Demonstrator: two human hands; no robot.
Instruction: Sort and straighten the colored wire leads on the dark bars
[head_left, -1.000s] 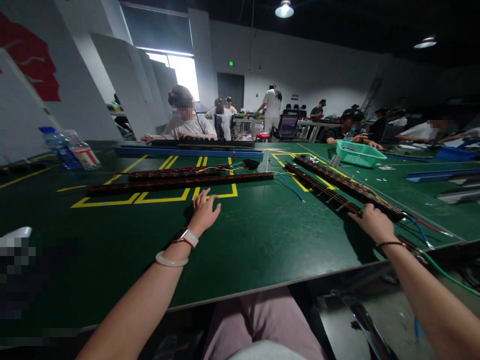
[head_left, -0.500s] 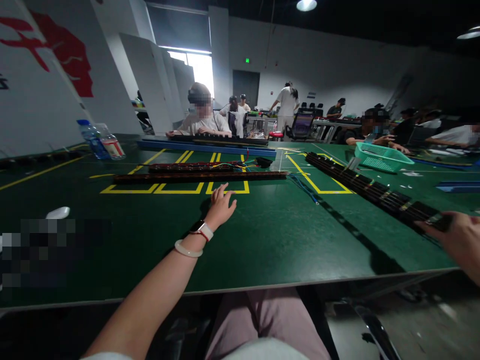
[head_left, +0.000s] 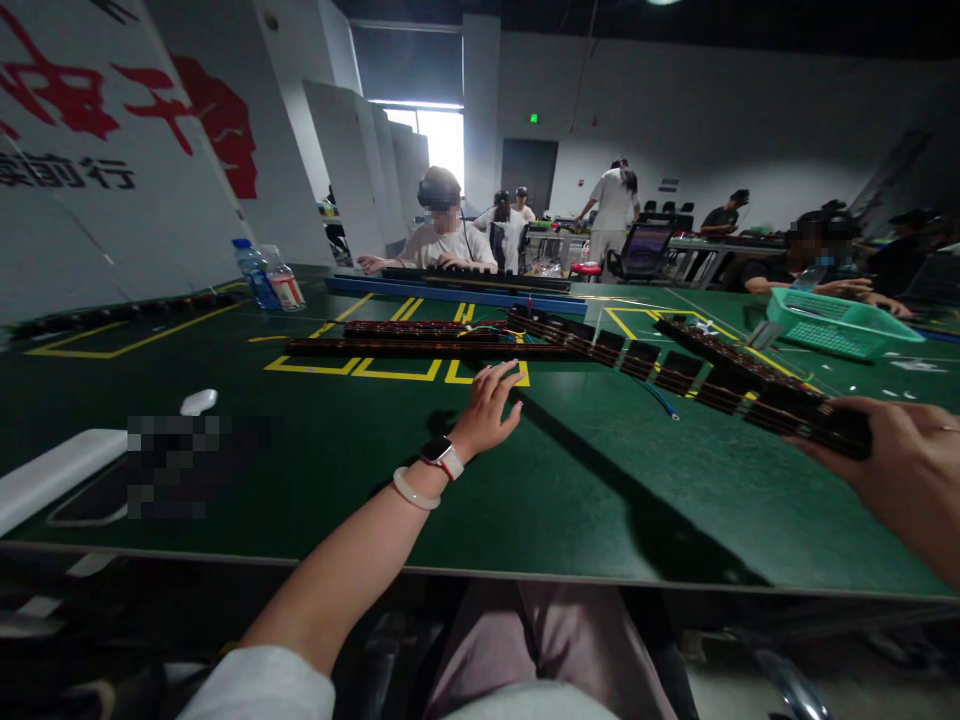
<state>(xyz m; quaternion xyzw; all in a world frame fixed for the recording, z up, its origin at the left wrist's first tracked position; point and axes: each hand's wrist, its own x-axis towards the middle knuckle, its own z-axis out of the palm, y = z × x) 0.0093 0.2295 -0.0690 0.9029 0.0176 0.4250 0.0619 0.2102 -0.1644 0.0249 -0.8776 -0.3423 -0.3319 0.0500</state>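
My right hand [head_left: 911,465] grips the near end of a long black segmented strip [head_left: 681,372] with coppery lines along it. The strip slants away to the left, and its shadow falls on the green table [head_left: 585,510]. Its far end overlaps a long dark bar [head_left: 375,347] in the picture; whether they touch I cannot tell. My left hand [head_left: 491,408], fingers apart and holding nothing, hovers or rests just in front of that bar. Behind the bar lies a dark strip with red and other coloured wires [head_left: 420,328]. A blue wire [head_left: 660,400] ends in a ring lug.
Another dark strip [head_left: 731,355] lies near a green basket [head_left: 840,325]. A blue rail [head_left: 450,291] crosses the table's far side, where a co-worker [head_left: 450,240] sits. Bottles [head_left: 259,275], a white piece [head_left: 199,402] and a white long object [head_left: 60,475] are at left.
My right hand has swung the strip leftward, so its far end now reaches over the dark bar. Another strip shows behind it. The view has turned left; my left hand stays open.
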